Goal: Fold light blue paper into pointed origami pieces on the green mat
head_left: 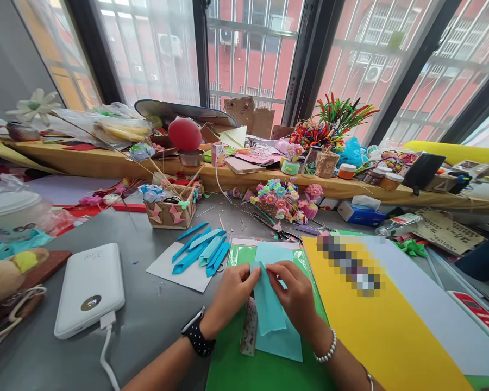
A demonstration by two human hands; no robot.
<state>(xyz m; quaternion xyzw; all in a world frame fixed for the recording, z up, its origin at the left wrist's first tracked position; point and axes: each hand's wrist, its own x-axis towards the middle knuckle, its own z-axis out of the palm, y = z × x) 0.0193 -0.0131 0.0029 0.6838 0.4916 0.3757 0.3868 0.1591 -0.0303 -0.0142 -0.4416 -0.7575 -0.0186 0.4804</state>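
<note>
A light blue paper strip point(269, 307) hangs from my fingers, its upper end pinched and its lower end slanting down. My left hand point(235, 288), with a dotted watch band on the wrist, presses thumb against fingers at the strip's top left. Thumb and fingertips of my right hand point(293, 290) close on the top right edge. Beneath lies a larger light blue paper sheet point(281, 347) on a green sheet point(228, 366). A patterned clear ruler-like strip point(249, 331) lies beside it, partly covered by my left hand.
Several folded blue paper pieces point(206, 247) rest on white paper point(163, 266) to the left. Farther left is a white power bank point(89, 288) with a cable. Yellow paper point(383, 326) lies right. A cardboard box point(171, 213) and flower basket point(275, 201) stand behind.
</note>
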